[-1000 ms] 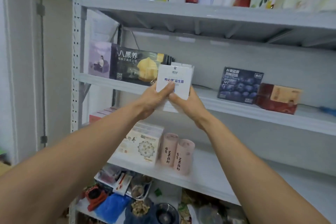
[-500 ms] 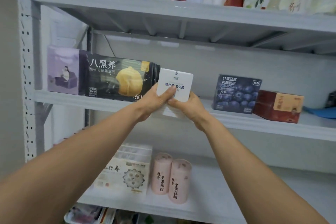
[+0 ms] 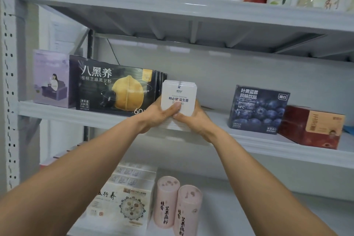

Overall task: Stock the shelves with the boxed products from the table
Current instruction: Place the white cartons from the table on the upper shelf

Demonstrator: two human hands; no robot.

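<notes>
1. The left grip [image 3: 159,115] is holding the lower left corner of the white boxes [image 3: 179,94], its thumb lying across their front
2. The right grip [image 3: 193,119] is clasping their lower right corner, its fingers hidden behind them
3. The white boxes are standing upright, pressed together, just right of the black box [image 3: 115,88], above the front edge of the middle shelf [image 3: 268,143]; both grips are hiding whether they are resting on it
4. The blue box [image 3: 256,109] is standing well right of the black box, with the red box [image 3: 310,128] farther right
</notes>
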